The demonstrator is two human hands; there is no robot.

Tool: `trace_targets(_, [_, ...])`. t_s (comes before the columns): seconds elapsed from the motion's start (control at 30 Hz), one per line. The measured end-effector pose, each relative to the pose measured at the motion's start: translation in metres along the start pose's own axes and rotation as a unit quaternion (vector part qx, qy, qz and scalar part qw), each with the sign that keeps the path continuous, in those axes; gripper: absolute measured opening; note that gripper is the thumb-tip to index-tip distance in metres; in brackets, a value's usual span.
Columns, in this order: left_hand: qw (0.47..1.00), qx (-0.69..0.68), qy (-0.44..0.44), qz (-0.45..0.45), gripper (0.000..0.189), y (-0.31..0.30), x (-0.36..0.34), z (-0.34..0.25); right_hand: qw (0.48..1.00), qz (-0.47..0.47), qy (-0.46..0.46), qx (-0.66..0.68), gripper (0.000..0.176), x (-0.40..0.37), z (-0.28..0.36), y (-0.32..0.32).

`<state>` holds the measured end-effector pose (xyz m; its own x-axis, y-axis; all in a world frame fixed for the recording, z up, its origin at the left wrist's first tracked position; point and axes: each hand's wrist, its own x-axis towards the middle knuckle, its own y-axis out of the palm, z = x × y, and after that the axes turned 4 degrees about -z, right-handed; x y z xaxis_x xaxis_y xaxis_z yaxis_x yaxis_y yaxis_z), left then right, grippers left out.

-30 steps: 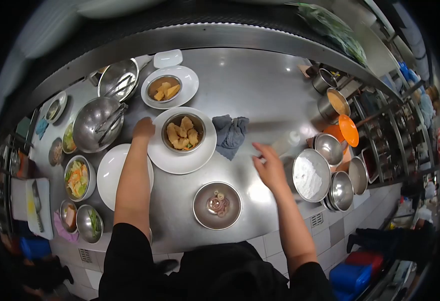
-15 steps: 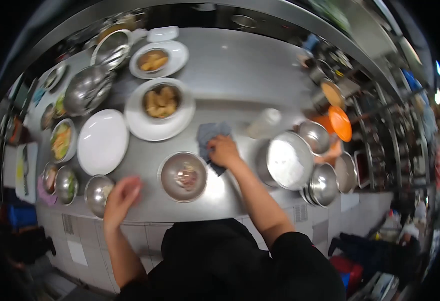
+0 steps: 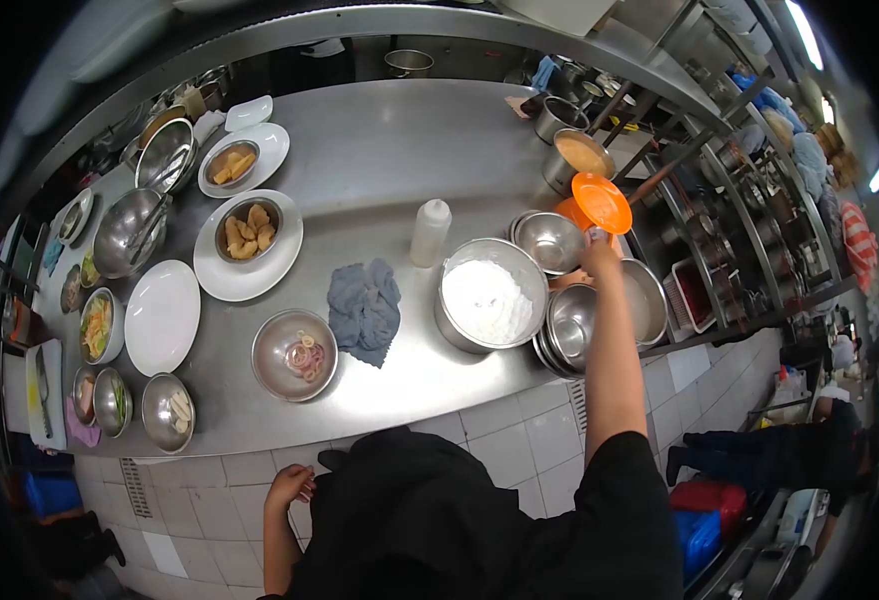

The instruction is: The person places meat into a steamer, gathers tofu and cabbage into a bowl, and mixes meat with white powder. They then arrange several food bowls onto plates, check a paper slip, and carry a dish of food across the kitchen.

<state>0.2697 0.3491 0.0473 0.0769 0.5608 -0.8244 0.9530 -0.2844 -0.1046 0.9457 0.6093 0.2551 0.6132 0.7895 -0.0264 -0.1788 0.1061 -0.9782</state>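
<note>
Watching remotely, I see the right hand (image 3: 600, 258) by the right edge of the bench (image 3: 389, 130), metal bowl (image 3: 547, 243) just leftward, grip unclear; left hand (image 3: 290, 486) farther, loosely half-open.

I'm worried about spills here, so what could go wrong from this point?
The right hand reaches past stacked bowls near the edge of the table, so the forearm might knock them. The pot of white powder stands open beside them, so a bump could spill some.
</note>
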Motion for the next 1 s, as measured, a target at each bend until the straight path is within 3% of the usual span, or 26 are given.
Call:
trace_targets(0.17, [0.992, 0.038, -0.105, -0.056, 0.037, -0.023, 0.025, 0.095, 0.987, 0.054, 0.054, 0.141, 0.020, 0.048, -0.021, 0.066])
trace_targets(0.2, [0.992, 0.038, -0.103, -0.056, 0.037, -0.021, 0.018, 0.104, 0.974, 0.059, 0.074, 0.204, 0.019, 0.048, -0.020, 0.066])
trace_targets(0.4, [0.995, 0.055, -0.009, -0.087, 0.036, -0.018, -0.064, 0.182, 0.984, -0.007, 0.006, 0.178, 0.015, 0.026, -0.009, 0.039])
trace_targets(0.63, [0.993, 0.046, 0.031, -0.100, 0.036, 0.006, -0.066, 0.226, 0.974, -0.063, 0.000, 0.216, 0.018, 0.020, -0.011, 0.036])
trace_targets(0.7, [0.993, 0.053, 0.048, -0.096, 0.036, 0.005, -0.041, 0.227, 0.935, -0.251, -0.102, 0.227, 0.021, 0.021, -0.023, 0.044])
trace_targets(0.77, [0.992, 0.071, 0.066, -0.085, 0.037, -0.003, -0.007, 0.226, 0.910, -0.303, -0.049, 0.279, 0.018, -0.004, -0.025, 0.027])
trace_targets(0.83, [0.988, 0.095, 0.090, -0.077, 0.038, -0.010, 0.028, 0.220, 0.852, -0.205, 0.043, 0.480, 0.019, -0.041, -0.023, -0.012])
trace_targets(0.93, [0.980, 0.125, 0.137, -0.076, 0.039, -0.003, 0.078, 0.211, 0.749, -0.220, 0.087, 0.619, 0.020, -0.069, -0.046, -0.045])
trace_targets(0.97, [0.976, 0.134, 0.155, -0.079, 0.040, 0.000, 0.088, 0.205, 0.746, -0.235, 0.088, 0.617, 0.020, -0.074, -0.061, -0.054])
trace_targets(1.0, [0.970, 0.143, 0.174, -0.086, 0.040, 0.006, 0.096, 0.197, 0.698, -0.239, 0.106, 0.667, 0.019, -0.077, -0.077, -0.062])
